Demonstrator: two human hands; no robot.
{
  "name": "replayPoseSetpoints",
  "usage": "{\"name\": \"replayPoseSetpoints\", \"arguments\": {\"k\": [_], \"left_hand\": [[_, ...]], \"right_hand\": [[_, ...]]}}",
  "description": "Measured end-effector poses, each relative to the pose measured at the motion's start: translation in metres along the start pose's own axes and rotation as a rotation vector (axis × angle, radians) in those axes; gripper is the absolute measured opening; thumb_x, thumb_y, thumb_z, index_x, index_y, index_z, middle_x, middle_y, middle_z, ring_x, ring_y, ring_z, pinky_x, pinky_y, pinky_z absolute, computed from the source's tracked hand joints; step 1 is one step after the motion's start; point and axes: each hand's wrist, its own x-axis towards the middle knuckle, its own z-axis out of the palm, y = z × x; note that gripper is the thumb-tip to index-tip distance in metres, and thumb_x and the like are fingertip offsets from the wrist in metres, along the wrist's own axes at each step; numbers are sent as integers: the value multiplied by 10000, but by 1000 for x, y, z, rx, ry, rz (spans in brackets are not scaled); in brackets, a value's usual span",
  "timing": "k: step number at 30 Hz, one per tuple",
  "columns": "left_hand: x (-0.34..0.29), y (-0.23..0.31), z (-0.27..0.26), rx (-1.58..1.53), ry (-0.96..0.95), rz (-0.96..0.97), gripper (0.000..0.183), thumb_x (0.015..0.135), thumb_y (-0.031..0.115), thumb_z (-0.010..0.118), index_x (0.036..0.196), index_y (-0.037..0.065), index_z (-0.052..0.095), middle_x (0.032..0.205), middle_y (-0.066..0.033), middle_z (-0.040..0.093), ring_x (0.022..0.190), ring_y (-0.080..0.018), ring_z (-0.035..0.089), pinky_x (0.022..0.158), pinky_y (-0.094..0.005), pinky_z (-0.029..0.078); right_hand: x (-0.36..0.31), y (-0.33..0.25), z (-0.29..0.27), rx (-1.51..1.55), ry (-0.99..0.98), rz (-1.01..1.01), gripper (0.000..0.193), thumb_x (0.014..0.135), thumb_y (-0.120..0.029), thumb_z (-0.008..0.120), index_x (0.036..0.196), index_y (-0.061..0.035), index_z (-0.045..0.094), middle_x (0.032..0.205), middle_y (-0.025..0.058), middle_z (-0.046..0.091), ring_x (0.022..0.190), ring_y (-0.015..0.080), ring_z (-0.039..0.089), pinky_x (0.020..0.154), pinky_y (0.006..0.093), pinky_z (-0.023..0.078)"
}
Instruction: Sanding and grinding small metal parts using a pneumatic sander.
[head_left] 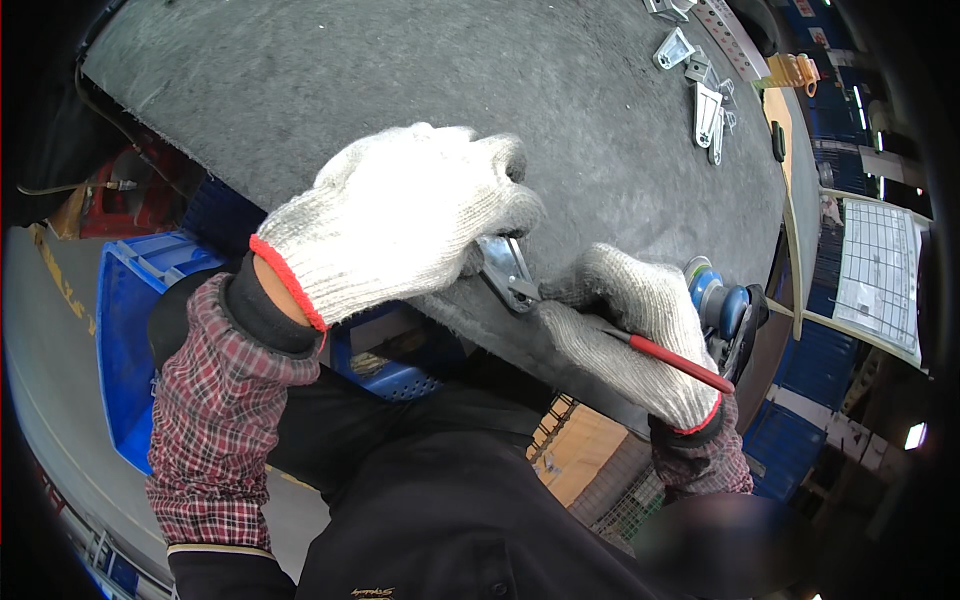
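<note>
My left hand (410,215), in a white knit glove with a red cuff edge, is closed around one end of a small silver metal bracket (507,270) at the near edge of the grey-covered table. Fingers of my right hand (645,320), gloved the same way, wrap a slim tool with a red handle (680,362). Its handle sticks out past the wrist, while its working end is hidden by the fingers, close to the bracket's lower tip. I cannot tell whether tool and metal touch.
Several similar silver metal pieces (706,112) lie at the table's (400,70) far right. A blue round power sander (718,298) sits just beyond my right hand. Below left stands a blue plastic bin (125,350). A cardboard piece (580,450) shows under the table edge.
</note>
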Motion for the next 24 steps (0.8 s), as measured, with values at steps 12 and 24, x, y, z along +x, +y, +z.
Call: {"name": "replayPoseSetpoints", "arguments": {"k": [12, 24], "left_hand": [[-2, -5, 9, -40, 82, -7, 558, 794, 182, 938, 1297, 101, 709, 1242, -125, 717, 1169, -381, 753, 999, -479, 624], [3, 1, -1, -58, 1, -74, 580, 771, 159, 956, 1294, 100, 711, 1235, -116, 721, 1162, -375, 759, 993, -484, 634]], "right_hand": [[24, 5, 12, 117, 107, -76, 198, 1023, -124, 828, 1182, -20, 772, 951, 152, 799, 834, 241, 819, 757, 364, 637], [24, 1, 11, 87, 70, -69, 200, 1030, -137, 823, 1185, -29, 759, 996, 153, 806, 892, 266, 835, 786, 374, 653]]}}
